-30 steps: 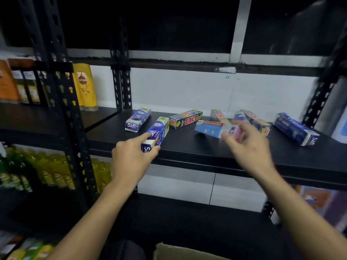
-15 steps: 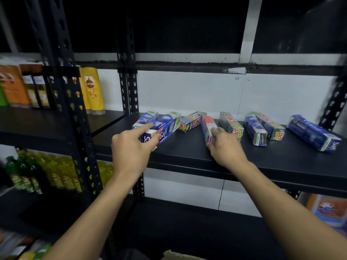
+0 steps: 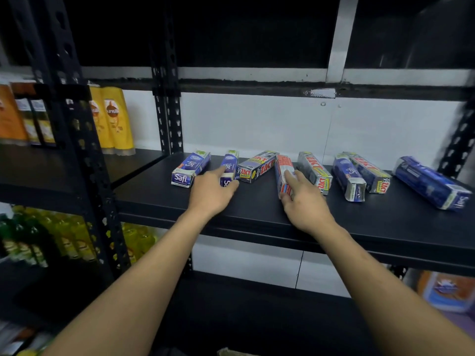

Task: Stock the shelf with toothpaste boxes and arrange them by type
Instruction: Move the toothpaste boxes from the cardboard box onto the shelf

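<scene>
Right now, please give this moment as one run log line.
left hand: on second Safi box | right hand: on red-and-white box | shelf: eight boxes, types mixed

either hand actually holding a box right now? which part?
Left hand grips the second Safi box at its near end. Right hand grips the red-and-white box at its near end. Both boxes rest on the shelf.

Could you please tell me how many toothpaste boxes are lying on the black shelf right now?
8, in a row on the shelf: Safi box, second Safi under the left hand, Zact, red box under the right hand, Zact, blue, Zact, blue far right.
</scene>
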### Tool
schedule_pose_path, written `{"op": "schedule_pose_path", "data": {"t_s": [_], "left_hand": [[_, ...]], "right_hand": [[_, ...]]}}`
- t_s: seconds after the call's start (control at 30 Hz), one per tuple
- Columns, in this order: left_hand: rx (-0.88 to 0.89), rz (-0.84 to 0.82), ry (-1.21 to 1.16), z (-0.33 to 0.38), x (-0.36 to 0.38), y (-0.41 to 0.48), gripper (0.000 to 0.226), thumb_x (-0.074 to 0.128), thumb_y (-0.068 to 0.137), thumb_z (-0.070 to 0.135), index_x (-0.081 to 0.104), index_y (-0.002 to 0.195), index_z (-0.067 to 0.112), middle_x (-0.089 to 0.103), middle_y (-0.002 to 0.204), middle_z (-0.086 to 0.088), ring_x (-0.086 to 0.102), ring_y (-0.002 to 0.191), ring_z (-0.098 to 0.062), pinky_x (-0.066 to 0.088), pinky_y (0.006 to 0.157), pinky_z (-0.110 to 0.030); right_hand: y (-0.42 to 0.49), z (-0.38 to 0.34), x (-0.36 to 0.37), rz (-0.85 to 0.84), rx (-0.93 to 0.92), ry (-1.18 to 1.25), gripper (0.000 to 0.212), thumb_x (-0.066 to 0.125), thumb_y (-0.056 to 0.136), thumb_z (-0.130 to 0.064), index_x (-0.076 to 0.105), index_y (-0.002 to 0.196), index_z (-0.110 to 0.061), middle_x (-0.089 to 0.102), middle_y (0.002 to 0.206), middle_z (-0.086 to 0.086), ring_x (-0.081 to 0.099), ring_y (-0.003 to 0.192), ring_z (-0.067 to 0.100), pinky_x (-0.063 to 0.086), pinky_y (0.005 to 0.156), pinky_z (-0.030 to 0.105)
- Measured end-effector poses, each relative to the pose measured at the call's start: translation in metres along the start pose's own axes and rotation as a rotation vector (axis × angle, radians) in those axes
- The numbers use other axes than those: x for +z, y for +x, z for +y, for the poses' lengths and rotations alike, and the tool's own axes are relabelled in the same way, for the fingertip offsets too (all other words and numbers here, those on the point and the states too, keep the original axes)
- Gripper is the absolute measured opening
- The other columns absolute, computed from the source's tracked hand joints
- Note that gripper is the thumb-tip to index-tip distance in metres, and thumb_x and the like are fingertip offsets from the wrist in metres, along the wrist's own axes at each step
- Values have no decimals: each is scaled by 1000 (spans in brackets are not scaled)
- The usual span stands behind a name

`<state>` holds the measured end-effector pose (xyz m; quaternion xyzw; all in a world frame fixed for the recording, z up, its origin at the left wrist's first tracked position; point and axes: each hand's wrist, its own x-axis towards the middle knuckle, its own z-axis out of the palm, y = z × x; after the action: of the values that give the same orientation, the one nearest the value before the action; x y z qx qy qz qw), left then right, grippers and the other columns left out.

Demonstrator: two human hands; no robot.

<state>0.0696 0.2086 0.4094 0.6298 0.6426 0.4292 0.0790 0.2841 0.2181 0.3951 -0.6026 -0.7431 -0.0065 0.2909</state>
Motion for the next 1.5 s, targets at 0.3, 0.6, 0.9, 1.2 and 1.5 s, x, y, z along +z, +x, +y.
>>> {"op": "schedule_pose_path", "data": {"t_s": [0.3, 0.6, 0.9, 1.2, 1.5], "left_hand": [[67, -302, 68, 0, -9, 1, 71, 65, 91, 41, 32, 152, 28, 59, 133, 5, 52, 126, -22, 38, 96, -26], [425, 50, 101, 26, -19, -72, 46, 65, 85, 40, 61, 129, 25, 66, 121, 6, 56, 115, -16, 45, 99, -38], [450, -188, 42, 12, 29, -158, 32, 62, 90, 41, 67, 117, 26, 69, 115, 13, 61, 110, -4, 47, 96, -26], [243, -592, 166, -74, 132, -228, 38, 63, 90, 45, 67, 121, 24, 69, 120, 8, 63, 111, -9, 52, 93, -32], [-87, -1042, 193, -165, 220, -330, 28, 63, 92, 36, 69, 115, 19, 71, 112, -3, 65, 104, -21, 49, 84, -28]], "right_hand": [[5, 0, 2, -91, 41, 33, 64, 45, 99, -31, 18, 156, -21, 10, 163, 5, 26, 144, 32, 31, 113, 41], [-45, -2, -20, 171, -160, 192, 48, 61, 88, -26, 54, 136, -18, 57, 137, -3, 51, 126, 22, 39, 102, 29], [-152, 24, -7, 239, -316, 156, 34, 64, 90, -18, 64, 124, -16, 60, 133, -4, 52, 122, 17, 40, 105, 29], [-230, 94, 93, -268, -86, 39, 43, 62, 92, -27, 56, 134, -21, 59, 135, -2, 49, 126, 20, 44, 104, 36], [-321, 165, 192, -855, 207, -27, 47, 61, 89, -40, 54, 135, -31, 67, 121, 5, 63, 105, 24, 53, 86, 39]]}}
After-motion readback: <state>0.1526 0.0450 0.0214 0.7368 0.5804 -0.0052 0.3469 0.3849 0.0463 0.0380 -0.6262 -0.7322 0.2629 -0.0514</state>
